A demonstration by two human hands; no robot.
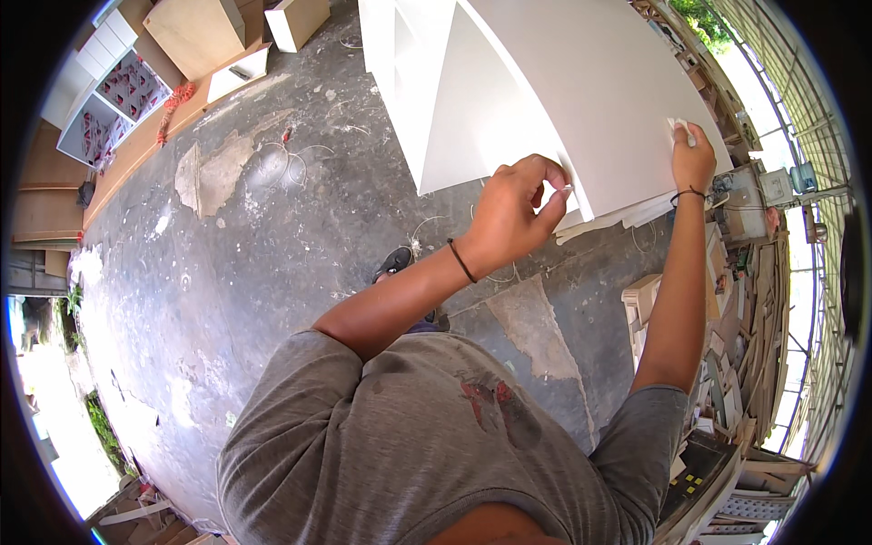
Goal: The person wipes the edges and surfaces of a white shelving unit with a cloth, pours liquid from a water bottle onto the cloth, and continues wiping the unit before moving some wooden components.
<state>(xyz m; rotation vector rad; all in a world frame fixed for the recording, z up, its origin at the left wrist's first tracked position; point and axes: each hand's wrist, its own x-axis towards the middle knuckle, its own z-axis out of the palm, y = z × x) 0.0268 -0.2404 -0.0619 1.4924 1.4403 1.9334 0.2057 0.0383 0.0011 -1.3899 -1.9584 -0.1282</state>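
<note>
A large white cabinet [609,100] lies in front of me, its smooth side panel facing up and its open compartments toward the left. By the near corner of that panel is my left hand [518,218], thumb and forefinger closed on a small white scrap [568,189] whose kind I cannot make out. Farther right, my right hand [693,162] rests at the panel's right side, fingers curled around a crumpled white wad [677,123] that looks like cloth or paper. Its fingers partly hide the wad.
Grey concrete floor [300,236] with pale patches and loose strings spreads to the left. White and brown cabinet boxes [118,100] stand at the far left. Stacked wood offcuts [758,336] and a wire mesh wall [808,272] line the right. My shoe [392,263] shows below the left forearm.
</note>
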